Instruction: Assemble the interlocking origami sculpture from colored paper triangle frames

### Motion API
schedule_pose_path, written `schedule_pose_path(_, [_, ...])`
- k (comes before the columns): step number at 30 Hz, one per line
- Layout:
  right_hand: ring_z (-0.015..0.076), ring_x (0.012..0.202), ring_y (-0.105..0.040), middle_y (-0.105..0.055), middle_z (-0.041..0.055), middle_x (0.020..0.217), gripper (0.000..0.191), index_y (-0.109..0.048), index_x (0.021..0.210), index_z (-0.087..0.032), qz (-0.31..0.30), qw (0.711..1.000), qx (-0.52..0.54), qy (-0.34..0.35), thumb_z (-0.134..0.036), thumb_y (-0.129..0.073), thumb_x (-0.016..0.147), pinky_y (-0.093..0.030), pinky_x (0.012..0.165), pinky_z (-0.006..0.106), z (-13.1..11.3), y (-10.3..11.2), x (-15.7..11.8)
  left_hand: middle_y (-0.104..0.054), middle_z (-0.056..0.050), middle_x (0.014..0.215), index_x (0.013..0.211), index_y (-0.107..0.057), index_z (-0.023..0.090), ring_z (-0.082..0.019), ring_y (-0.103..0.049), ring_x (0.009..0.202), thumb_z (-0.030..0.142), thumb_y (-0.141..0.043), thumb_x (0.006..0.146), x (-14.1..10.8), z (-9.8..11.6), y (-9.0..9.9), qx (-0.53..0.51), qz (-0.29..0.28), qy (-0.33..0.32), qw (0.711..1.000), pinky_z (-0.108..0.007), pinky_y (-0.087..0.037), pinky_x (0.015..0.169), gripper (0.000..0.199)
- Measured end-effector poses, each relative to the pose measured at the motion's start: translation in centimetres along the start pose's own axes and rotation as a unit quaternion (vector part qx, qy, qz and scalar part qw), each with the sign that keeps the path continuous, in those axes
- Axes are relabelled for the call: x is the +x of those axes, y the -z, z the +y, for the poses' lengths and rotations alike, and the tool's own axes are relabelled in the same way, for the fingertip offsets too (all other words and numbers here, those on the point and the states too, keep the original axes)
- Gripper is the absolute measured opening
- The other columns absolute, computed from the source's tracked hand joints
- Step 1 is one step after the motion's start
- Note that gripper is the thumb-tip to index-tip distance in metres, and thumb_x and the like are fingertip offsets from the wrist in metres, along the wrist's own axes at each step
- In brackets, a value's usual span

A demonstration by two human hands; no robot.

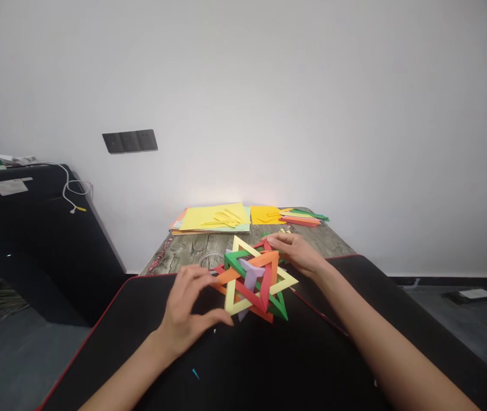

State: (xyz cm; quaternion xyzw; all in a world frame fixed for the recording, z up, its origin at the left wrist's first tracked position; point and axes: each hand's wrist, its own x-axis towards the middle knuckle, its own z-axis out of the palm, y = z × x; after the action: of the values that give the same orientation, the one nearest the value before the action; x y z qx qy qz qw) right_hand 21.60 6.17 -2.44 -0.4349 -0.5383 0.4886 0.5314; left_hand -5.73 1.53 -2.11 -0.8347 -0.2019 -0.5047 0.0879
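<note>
A star-shaped model of interlocked folded paper triangles, in yellow, green, orange, red and lilac, is between my hands over the black mat. My right hand has its thumb and fingers closed on the model's upper right, at a red corner. On the left side, my left hand is spread, with thumb and fingers wide apart. Its fingertips reach an orange corner, and its thumb lies by the lower yellow corner. Whether that thumb touches the paper I cannot tell.
A black mat with red edging covers the near part of the wood-patterned table. Yellow sheets, an orange-yellow sheet and folded coloured strips lie at the back. A blue paper scrap lies in front.
</note>
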Motion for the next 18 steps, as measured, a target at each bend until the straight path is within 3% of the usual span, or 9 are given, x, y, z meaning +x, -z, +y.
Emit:
schedule_pose_path(2, [0.0117,0.064,-0.057,-0.07,0.0061,0.085,0.042,-0.075,0.082,-0.017,0.028,1.0,-0.003,0.004,-0.055,-0.076,0.063,-0.042,0.052,0.023,0.2,0.1,0.2,-0.061,-0.006,0.09,0.104,-0.057,0.017,-0.02,-0.06,0.081,0.04,-0.076,0.071,-0.2,0.4,-0.5,0.01,-0.037,-0.012,0.999,-0.034,-0.052,0.071,0.044])
schedule_pose_path(7, [0.0072,0.05,-0.047,-0.068,0.0034,0.072,0.048,-0.075,0.082,-0.015,0.097,0.995,-0.017,0.011,-0.056,-0.076,0.059,-0.031,0.043,0.021,1.2,0.8,0.7,-0.057,-0.003,0.084,0.097,-0.057,0.018,-0.012,-0.057,0.063,0.032,-0.07,0.078,0.3,-0.1,-2.0,-0.092,-0.084,0.122,0.985,-0.027,-0.053,0.057,0.027])
schedule_pose_path(12, [0.0097,0.046,-0.049,-0.067,0.0037,0.063,0.054,-0.075,0.082,-0.013,0.136,0.99,-0.012,0.019,-0.06,-0.075,0.056,-0.032,0.04,0.022,1.5,1.1,0.9,-0.058,-0.005,0.089,0.093,-0.06,0.017,-0.013,-0.059,0.066,0.03,-0.075,0.074,1.4,-0.9,-2.5,-0.183,-0.121,0.138,0.966,-0.029,-0.055,0.06,0.028])
schedule_pose_path(15, [0.0144,0.05,-0.056,-0.068,0.0054,0.061,0.052,-0.074,0.077,-0.014,0.15,0.988,0.003,0.03,-0.061,-0.075,0.056,-0.038,0.042,0.024,0.9,1.1,0.7,-0.061,-0.006,0.086,0.089,-0.064,0.016,-0.015,-0.06,0.07,0.027,-0.072,0.076,3.7,-1.1,-1.9,-0.182,-0.123,0.159,0.963,-0.029,-0.055,0.062,0.019])
schedule_pose_path(18, [0.0183,0.056,-0.061,-0.071,0.0071,0.066,0.048,-0.073,0.077,-0.015,0.157,0.987,0.015,0.042,-0.059,-0.075,0.058,-0.044,0.047,0.027,-0.5,0.9,0.4,-0.066,-0.006,0.085,0.082,-0.068,0.015,-0.015,-0.062,0.075,0.024,-0.072,0.074,7.2,-0.9,-0.7,-0.198,-0.088,0.204,0.955,-0.029,-0.055,0.068,0.012])
